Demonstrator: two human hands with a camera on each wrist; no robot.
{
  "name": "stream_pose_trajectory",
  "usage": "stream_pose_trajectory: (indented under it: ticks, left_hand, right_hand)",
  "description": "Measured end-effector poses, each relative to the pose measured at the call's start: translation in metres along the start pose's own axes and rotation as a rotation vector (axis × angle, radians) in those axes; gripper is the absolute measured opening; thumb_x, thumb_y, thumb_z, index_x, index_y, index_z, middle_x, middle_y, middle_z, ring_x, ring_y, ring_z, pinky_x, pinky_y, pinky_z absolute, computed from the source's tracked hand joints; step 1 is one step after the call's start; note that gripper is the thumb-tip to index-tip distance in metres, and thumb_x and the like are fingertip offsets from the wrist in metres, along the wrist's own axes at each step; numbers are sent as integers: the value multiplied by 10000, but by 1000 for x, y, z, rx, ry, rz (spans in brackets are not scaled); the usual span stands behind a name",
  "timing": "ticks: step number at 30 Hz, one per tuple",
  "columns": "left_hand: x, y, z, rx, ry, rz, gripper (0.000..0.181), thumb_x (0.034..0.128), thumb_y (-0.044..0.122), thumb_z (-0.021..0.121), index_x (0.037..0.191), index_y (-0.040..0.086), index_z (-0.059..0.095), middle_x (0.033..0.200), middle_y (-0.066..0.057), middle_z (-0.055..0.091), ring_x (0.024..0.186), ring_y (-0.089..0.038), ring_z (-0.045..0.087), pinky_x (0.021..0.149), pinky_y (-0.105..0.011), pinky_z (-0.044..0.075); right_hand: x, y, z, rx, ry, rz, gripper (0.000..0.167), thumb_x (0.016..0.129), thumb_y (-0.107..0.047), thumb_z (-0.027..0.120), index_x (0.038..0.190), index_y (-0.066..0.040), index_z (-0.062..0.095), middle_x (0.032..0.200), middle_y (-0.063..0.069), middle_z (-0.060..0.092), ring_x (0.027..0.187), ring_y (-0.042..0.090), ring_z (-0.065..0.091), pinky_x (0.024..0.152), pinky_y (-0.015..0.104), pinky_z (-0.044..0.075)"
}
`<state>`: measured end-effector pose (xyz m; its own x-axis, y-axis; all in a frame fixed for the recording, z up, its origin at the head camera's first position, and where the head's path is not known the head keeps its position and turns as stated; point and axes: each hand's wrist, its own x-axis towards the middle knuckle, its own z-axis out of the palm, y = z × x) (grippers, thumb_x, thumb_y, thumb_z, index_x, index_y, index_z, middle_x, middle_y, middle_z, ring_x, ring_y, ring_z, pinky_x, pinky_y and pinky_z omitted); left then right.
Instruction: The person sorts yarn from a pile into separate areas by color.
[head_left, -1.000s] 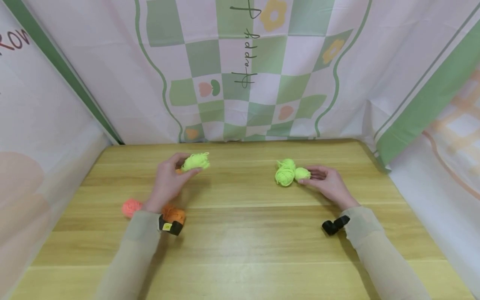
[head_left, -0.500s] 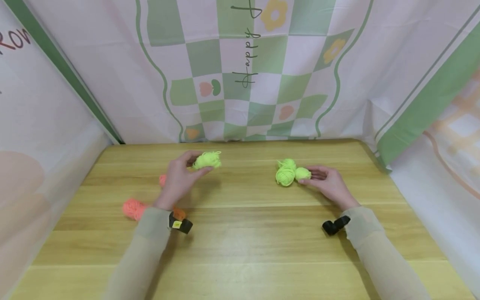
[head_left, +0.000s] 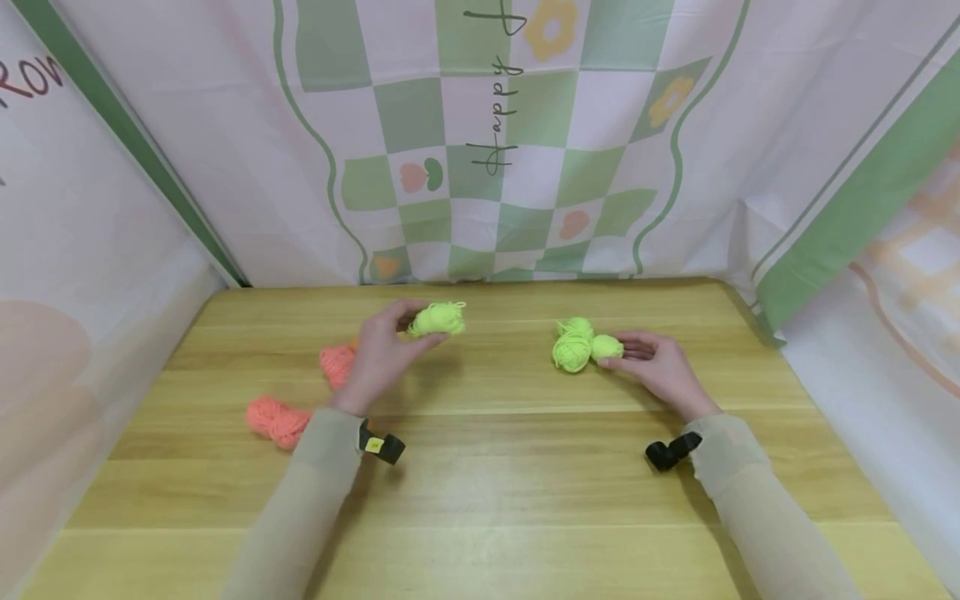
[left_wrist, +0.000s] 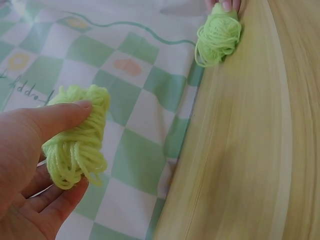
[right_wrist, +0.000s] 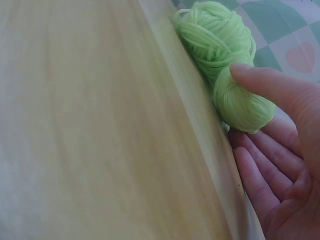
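Thumb and fingers of my left hand [head_left: 381, 354] grip a yellow-green yarn skein [head_left: 438, 319], held above the table left of centre. In the left wrist view the looped strands of this skein [left_wrist: 80, 137] stick out past the thumb. My right hand [head_left: 660, 367] pinches a small yellow-green yarn ball [head_left: 607, 348] on the right side of the table. Against that ball lies a larger yellow-green yarn ball [head_left: 572, 353], with more yarn of the same colour [head_left: 579, 327] behind it. The right wrist view shows the thumb on top of the small ball [right_wrist: 245, 105].
Two coral yarn skeins [head_left: 277, 421] [head_left: 337, 365] lie on the wooden table [head_left: 487, 483] by my left forearm. Slivers of orange yarn show beside the left hand and wrist, mostly hidden. A printed checkered cloth [head_left: 480, 167] hangs along the table's back edge.
My left hand has moved right with the yarn skein, towards the yellow-green group. The coral skeins behind it have come into fuller view. The right hand stays in place.
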<state>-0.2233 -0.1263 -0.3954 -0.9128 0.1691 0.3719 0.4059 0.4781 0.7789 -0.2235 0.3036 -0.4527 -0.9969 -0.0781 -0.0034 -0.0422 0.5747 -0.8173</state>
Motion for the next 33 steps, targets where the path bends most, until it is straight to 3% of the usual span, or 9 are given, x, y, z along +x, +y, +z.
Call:
stream_pose_trajectory:
  ticks: [9,18,24,33]
  left_hand:
    - [6,6,19,-34,-22,5,451,838,211,872,1204,24,687,1096,-88,710,989,-240,657,868,-369,539]
    - [10,2,44,-37,-44,-7,478,832,295,873,1196,49,685,1071,-40,710,961,-189,649,863,-334,539]
    - [11,1,61,-36,-71,-4,483,827,283,876,1186,28,676,1071,-72,713,956,-207,658,855,-338,549]
    - [4,-3,88,-19,-122,-49,505,839,335,861,1199,34,676,1061,-53,708,924,-173,637,823,-316,541]
  right_hand:
    - [0,1,-1,-5,1,4,701,858,-433,825,1365,-5,598,1310,196,636,1170,335,617,969,355,508]
    - [0,1,-2,-5,-1,2,700,859,-439,822,1366,-10,602,1310,193,638,1168,334,619,891,195,500]
    - [1,2,-2,-2,0,-1,698,857,-433,825,1362,-5,604,1302,193,642,1164,331,622,877,172,494]
    - [1,2,-1,-6,-3,3,703,857,-438,823,1367,-8,600,1308,191,640,1168,328,621,905,211,502]
